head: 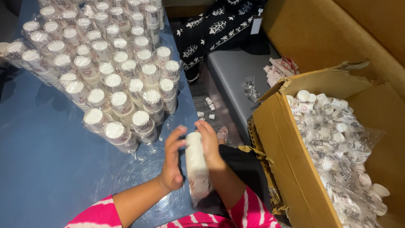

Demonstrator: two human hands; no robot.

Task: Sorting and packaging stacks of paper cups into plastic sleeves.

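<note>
A: The left hand (172, 162) and right hand (209, 143) both clasp a wrapped stack of paper cups (197, 166), upright above the blue table (38, 147).

B: How tightly?

A: Fingers curled about the sleeve, not clenched. I'd judge a light, even grip best, so the cups don't crush; the standing stacks (105, 71) are near, the cardboard box (291, 160) beside.

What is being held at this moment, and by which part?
A plastic-wrapped stack of white paper cups, held upright between both hands: the left hand and right hand grip the sides of its upper half.
</note>
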